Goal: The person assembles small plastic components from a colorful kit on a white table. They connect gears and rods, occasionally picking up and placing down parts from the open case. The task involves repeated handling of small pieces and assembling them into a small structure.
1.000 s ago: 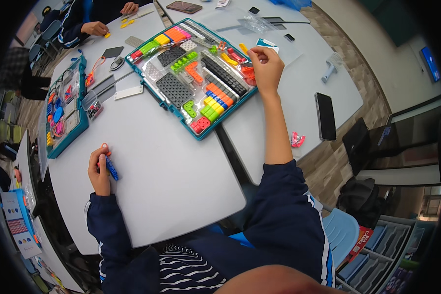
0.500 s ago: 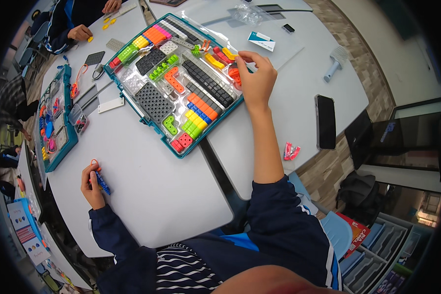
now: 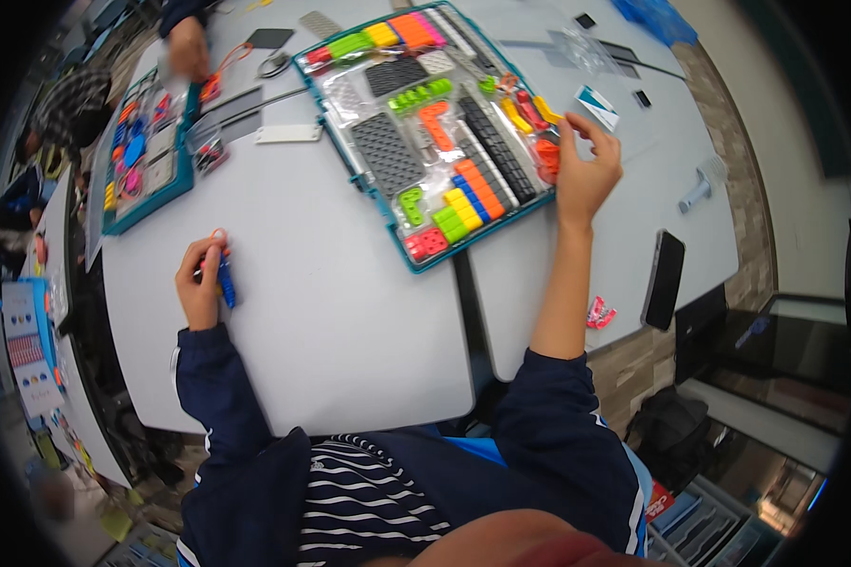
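Blue pc (image 3: 226,283) in L hand (image 3: 197,282), R hand (image 3: 588,175) by yellow pc (image 3: 546,110).

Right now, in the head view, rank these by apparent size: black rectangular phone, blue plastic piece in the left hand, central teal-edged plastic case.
1. Central teal-edged plastic case
2. Black rectangular phone
3. Blue plastic piece, visible part only

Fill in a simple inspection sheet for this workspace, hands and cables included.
Surface: pale-grey smooth tables, dark gap between.
Things handled: open teal plastic case of multicoloured plastic parts; narrow blue plastic piece.
Clutter: black rectangular phone, small pink crumpled item.
Hands: left hand holds the blue piece; right hand at yellow angled plastic piece, grip unclear.
Cables: thin orange looped cord, possibly a cable.
Surroundings: dark rounded backpack, co-worker's hand by second teal case.
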A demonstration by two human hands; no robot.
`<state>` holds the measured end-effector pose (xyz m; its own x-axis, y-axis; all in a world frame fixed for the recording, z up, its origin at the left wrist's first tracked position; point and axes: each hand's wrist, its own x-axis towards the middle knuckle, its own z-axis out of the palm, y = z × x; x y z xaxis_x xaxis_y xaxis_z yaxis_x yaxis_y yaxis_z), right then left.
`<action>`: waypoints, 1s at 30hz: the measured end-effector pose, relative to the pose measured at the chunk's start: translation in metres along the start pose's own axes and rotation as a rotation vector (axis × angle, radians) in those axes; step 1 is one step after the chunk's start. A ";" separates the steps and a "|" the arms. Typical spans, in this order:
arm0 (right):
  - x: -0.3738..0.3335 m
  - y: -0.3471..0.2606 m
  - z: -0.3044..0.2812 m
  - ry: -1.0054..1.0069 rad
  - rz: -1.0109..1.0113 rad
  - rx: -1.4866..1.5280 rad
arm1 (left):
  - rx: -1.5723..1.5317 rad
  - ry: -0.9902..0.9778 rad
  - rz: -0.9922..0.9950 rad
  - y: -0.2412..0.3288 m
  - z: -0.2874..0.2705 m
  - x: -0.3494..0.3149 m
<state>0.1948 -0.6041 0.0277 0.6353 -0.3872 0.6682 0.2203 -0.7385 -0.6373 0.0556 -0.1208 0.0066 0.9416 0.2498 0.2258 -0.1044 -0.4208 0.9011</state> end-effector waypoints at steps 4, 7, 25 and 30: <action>0.000 0.009 0.000 -0.008 -0.013 0.028 | -0.031 0.017 -0.036 -0.002 0.001 0.000; 0.001 0.017 0.003 -0.022 0.018 0.053 | 0.006 0.041 0.002 -0.005 0.002 -0.003; -0.014 -0.053 -0.022 0.051 0.015 0.136 | 0.225 0.140 0.191 -0.001 0.008 0.000; -0.089 -0.131 0.012 -0.097 0.029 0.441 | 0.173 0.159 0.195 -0.006 0.011 0.001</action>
<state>0.1185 -0.4660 0.0472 0.7075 -0.3355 0.6220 0.4825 -0.4137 -0.7720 0.0607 -0.1275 -0.0021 0.8456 0.2775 0.4560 -0.2092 -0.6135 0.7614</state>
